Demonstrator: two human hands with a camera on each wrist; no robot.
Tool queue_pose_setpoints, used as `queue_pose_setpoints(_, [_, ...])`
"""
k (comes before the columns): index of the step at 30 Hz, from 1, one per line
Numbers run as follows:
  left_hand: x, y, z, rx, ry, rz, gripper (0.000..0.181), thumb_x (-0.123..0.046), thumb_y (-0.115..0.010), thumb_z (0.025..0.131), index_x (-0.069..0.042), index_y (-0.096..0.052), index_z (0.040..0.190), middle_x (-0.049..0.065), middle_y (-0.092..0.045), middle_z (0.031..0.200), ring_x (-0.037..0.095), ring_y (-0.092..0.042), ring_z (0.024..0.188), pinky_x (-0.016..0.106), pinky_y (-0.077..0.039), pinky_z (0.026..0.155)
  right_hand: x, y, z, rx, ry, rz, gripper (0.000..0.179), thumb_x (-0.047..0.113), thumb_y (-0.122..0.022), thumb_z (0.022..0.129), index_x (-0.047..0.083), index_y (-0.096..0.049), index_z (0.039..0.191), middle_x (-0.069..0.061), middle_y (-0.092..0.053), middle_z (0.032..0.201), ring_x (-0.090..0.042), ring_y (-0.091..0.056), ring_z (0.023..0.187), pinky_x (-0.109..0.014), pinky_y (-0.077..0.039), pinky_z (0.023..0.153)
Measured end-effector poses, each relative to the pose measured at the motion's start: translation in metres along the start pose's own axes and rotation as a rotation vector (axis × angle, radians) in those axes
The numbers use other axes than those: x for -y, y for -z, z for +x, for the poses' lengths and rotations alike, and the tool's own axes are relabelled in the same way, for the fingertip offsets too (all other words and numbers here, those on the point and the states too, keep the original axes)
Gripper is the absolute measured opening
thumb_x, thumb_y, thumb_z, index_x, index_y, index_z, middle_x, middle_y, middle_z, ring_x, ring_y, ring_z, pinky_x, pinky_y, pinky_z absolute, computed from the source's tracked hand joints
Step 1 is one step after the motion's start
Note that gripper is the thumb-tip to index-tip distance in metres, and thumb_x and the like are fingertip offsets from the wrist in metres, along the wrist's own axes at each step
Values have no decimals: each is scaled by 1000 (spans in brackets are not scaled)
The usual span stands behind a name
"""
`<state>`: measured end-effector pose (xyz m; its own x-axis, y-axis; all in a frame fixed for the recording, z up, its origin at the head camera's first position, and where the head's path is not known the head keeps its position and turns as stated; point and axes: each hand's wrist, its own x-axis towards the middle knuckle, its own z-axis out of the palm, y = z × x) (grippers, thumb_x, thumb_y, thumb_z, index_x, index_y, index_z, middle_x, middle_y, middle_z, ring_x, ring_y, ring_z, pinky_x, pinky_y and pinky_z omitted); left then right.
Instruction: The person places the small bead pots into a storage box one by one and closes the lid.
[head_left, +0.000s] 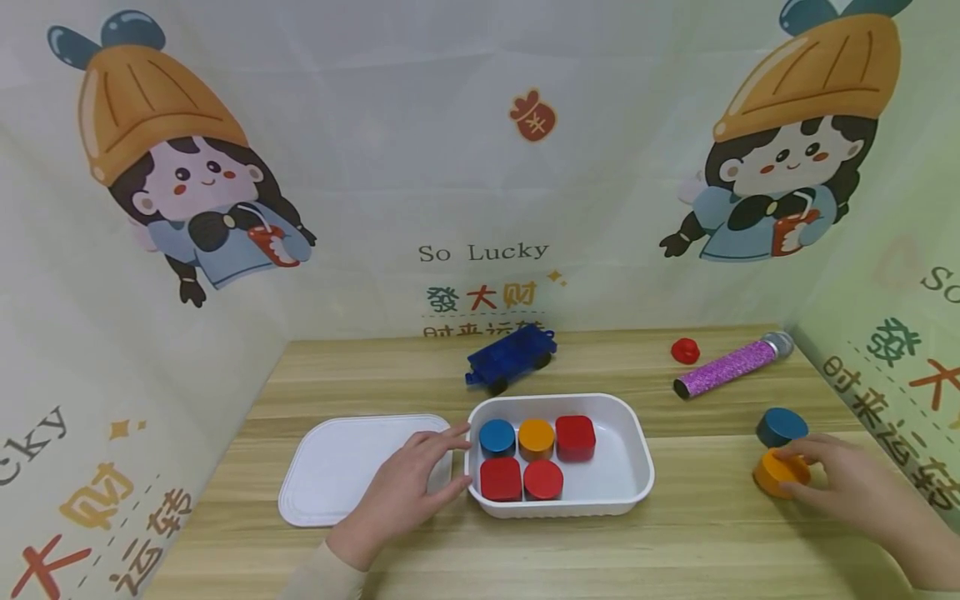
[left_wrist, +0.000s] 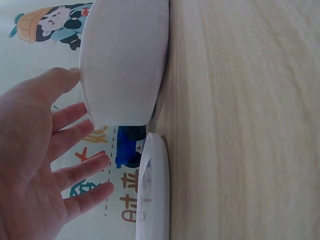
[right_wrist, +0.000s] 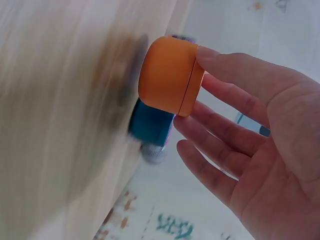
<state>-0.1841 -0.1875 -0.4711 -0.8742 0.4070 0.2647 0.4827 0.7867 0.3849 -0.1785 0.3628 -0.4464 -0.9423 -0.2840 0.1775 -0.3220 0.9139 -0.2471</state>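
Observation:
My right hand (head_left: pixel 851 479) pinches a small orange round lidded case (head_left: pixel 780 475) between thumb and fingers. In the right wrist view the orange case (right_wrist: pixel 170 75) shows a lid seam, and a shadow lies on the tabletop beside it. Just behind it stands a blue round case (head_left: pixel 782 427). My left hand (head_left: pixel 408 483) rests its thumb and fingertips at the left rim of a white tray (head_left: pixel 622 467), its fingers loosely spread. Inside the tray sit a blue round case (head_left: pixel 497 437), an orange one (head_left: pixel 536 438), a red round one (head_left: pixel 543 479) and red squarish ones (head_left: pixel 575 437).
A white lid (head_left: pixel 330 467) lies flat left of the tray, partly under my left forearm and hand. Behind the tray is a dark blue toy wagon (head_left: pixel 512 357). At the back right lie a glittery purple microphone (head_left: pixel 731 367) and a small red piece (head_left: pixel 685 351). Printed cloth walls (head_left: pixel 360 192) enclose the table.

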Motion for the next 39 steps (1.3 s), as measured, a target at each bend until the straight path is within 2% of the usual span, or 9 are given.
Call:
queue_pose_setpoints(6, [0, 0, 0, -3, 0, 1, 42, -43, -72, 96, -23, -67, 132, -12, -52, 157, 17, -56, 130, 44, -54, 106, 36, -2, 11, -21, 109, 10, 35, 24, -92, 75, 11, -78, 105, -9, -75, 109, -26, -71, 91, -45, -61, 79])
queue_pose_setpoints(11, [0, -1, 0, -8, -5, 5, 41, -43, -72, 96, -25, -67, 132, -11, -52, 157, 16, -55, 130, 44, -54, 106, 69, 5, 24, -55, 176, 28, 34, 21, -91, 77, 13, -78, 107, -8, -75, 113, -31, -71, 102, -52, -60, 88])
queue_pose_setpoints(17, [0, -1, 0, -6, -1, 4, 41, -42, -72, 96, -24, -67, 133, -12, -51, 157, 16, -55, 130, 44, -54, 106, 103, 17, 41, -40, 194, 64, 36, 23, -89, 81, 12, -77, 113, -11, -73, 120, -37, -69, 110, -56, -58, 92])
queue_pose_setpoints(23, [-1, 0, 0, 5, 12, -6, 42, -43, -71, 96, -24, -67, 133, -13, -51, 157, 16, -55, 130, 44, -54, 106, 132, 22, 54, -48, 235, 65, 35, 25, -89, 81, 17, -77, 113, -5, -72, 119, -32, -69, 109, -51, -61, 88])
queue_pose_setpoints(27, [-1, 0, 0, 15, 20, -8, 42, -44, -71, 96, -25, -67, 134, -13, -51, 157, 16, -55, 131, 44, -54, 107, 147, 15, 64, -2, 263, 74, 33, 26, -88, 82, 19, -77, 113, -2, -71, 119, -26, -68, 106, -45, -63, 85])
queue_pose_setpoints(33, [-1, 2, 2, 1, 7, 0, 43, -43, -72, 95, -25, -67, 134, -11, -53, 155, 16, -55, 129, 44, -54, 105, 162, -3, 79, 114, 340, 115, 33, 28, -86, 84, 19, -77, 115, -2, -71, 120, -26, -67, 112, -47, -61, 94])
queue_pose_setpoints(39, [-1, 2, 2, 10, 15, 10, 43, -43, -73, 95, -25, -67, 134, -11, -52, 156, 16, -55, 129, 44, -54, 106, 164, -23, 90, 204, 405, 199, 32, 24, -86, 85, 17, -79, 115, -1, -72, 120, -26, -67, 113, -48, -58, 99])
